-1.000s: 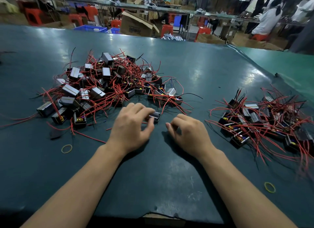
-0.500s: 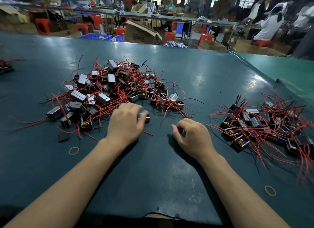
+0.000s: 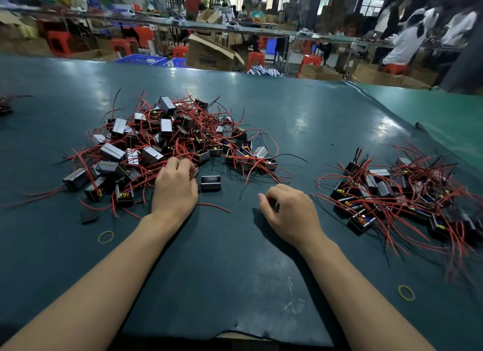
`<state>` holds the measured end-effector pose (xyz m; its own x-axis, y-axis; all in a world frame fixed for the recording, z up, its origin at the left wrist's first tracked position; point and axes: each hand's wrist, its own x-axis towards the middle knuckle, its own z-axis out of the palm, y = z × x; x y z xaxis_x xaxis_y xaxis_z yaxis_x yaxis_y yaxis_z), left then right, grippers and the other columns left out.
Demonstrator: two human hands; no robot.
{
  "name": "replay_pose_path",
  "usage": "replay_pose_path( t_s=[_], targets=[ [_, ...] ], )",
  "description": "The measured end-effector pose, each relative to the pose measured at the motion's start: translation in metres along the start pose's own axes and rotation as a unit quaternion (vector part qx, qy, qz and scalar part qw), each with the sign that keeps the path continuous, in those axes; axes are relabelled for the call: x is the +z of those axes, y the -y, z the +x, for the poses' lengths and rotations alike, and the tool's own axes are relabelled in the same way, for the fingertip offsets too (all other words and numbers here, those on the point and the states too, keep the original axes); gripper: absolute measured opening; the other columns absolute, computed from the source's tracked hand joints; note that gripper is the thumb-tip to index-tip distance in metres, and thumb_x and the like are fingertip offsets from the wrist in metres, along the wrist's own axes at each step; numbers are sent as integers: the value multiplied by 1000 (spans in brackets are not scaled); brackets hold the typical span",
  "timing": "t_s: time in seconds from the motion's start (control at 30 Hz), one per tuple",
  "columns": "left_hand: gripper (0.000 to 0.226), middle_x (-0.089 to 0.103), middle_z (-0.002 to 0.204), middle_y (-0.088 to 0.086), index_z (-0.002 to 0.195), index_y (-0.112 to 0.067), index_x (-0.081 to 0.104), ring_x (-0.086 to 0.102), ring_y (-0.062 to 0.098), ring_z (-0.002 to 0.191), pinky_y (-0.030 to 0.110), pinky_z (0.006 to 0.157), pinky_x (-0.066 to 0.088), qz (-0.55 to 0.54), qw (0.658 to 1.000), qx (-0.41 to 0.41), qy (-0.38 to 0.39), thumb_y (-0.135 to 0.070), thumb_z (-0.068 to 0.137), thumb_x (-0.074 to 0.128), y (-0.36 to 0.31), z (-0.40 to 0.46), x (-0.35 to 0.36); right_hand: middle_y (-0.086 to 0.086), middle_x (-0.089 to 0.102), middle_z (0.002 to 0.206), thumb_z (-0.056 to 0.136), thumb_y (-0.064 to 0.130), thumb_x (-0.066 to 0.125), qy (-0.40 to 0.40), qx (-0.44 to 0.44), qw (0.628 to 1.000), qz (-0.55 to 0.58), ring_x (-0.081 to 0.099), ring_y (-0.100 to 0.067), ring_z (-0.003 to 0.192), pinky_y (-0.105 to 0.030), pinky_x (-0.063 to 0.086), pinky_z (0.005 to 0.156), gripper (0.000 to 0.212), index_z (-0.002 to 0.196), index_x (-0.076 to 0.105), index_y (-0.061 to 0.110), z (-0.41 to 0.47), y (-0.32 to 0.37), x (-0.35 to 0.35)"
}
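Just beyond my left hand (image 3: pixel 175 191) lies the near edge of the big tangle of wired boxes (image 3: pixel 167 141). My fingers are curled down into its red leads, but they cover what is under them, so I cannot tell whether they have closed on a unit. One small black box (image 3: pixel 210 183) sits alone just to the right of that hand, clear of the heap and not touched. My right hand (image 3: pixel 290 214) rests on the table (image 3: pixel 235 272) well to the right of the box, with the fingers tucked under and the thumb against them. Whether it pinches anything I cannot tell. Farther out past that hand is the second pile (image 3: pixel 397 193). I judge this to be the picking step: freeing one unit from the tangle. The next move calls for a firm pinch on a single box and a slow pull, so that neighbouring leads don't drag along.
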<state>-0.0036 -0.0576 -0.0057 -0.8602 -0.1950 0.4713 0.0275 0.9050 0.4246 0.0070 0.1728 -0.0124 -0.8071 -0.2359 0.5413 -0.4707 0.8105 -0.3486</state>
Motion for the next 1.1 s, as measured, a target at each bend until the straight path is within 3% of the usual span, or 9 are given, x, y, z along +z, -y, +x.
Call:
replay_pose_path(
  t_s=[0.2,0.3,0.4,0.57,0.7,0.87,0.93,1.0,1.1],
  targets=[
    [27,53,109,15,107,-2,63,58,26,93,38,81,53,-146,970,128,-147,0,81,69,-22,-7,-23,-6,59,72,93,29,61,2,-4,1000,1,57,-32,68,-38,46,59,30,72,60,8,1,-1,1],
    [20,57,102,15,98,1,66,57,22,95,30,85,50,-219,934,218,-176,4,79,71,-44,-22,-24,1,64,86,92,35,62,-7,-15,999,39,61,-27,67,-40,51,65,25,107,63,14,0,0,-1],
    [27,61,101,15,97,3,67,59,22,98,31,90,50,-269,917,280,-92,13,72,71,-61,-43,-14,3,63,100,87,39,67,12,-21,995,98,60,-23,62,-35,51,62,62,140,42,19,-2,1,-4],
    [43,61,102,12,98,3,66,63,22,100,36,88,55,-332,907,259,-7,24,63,52,-57,-49,-7,-7,64,106,82,6,71,-30,-82,990,110,63,-27,78,-44,55,65,41,122,64,9,-1,-2,-4],
    [26,61,97,6,92,-5,67,58,24,95,38,86,50,-213,962,172,-16,7,73,55,-43,-45,-3,-7,65,113,71,-9,49,-43,-69,988,128,64,-30,96,-47,55,78,50,114,69,7,-1,-5,-4],
    [45,48,140,4,134,-13,53,35,21,135,37,108,30,5,996,55,73,-30,93,55,-39,-35,10,-9,70,103,63,-8,37,-53,-69,987,137,68,-31,93,-43,57,79,56,102,75,3,-2,-2,-5],
    [37,56,131,6,123,-12,61,45,24,127,38,103,35,12,996,57,68,-33,94,53,-38,-32,9,-8,72,102,66,-10,38,-77,-51,983,160,69,-28,92,-38,56,82,51,98,76,3,-2,-3,-6],
    [28,64,106,10,99,-8,67,56,30,104,40,91,42,-5,998,56,32,-32,94,53,-34,-20,2,-6,72,98,70,-9,41,-115,-13,974,197,69,-21,90,-29,54,83,45,94,77,3,-1,-5,-8],
    [25,60,104,13,100,-6,64,54,30,100,40,90,43,28,998,49,34,-27,95,52,-26,19,-6,0,71,89,79,0,45,-163,52,949,265,65,-12,82,-24,50,75,32,89,75,7,-1,-8,-11]
  ],
)
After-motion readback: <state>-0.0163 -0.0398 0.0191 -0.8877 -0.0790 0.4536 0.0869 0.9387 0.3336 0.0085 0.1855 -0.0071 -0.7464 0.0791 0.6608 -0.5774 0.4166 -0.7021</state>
